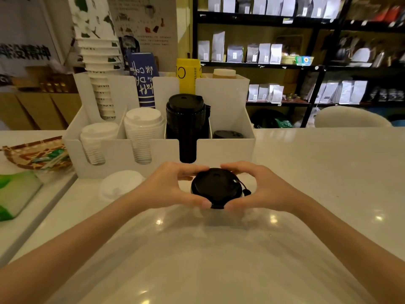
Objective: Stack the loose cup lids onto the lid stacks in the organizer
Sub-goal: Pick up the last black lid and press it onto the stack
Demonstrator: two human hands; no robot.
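Note:
A small pile of loose black lids sits on the white counter just in front of the organizer. My left hand and my right hand cup it from both sides, fingers and thumbs on its rim. A loose white lid lies on the counter to the left of my left hand. The organizer's front slots hold two white lid stacks, a tall black lid stack and a low black lid stack at the right.
Stacked paper cups and cup sleeves stand in the organizer's back slots. A woven basket with packets sits at the left, over a green-and-white item. Shelves of bags line the background.

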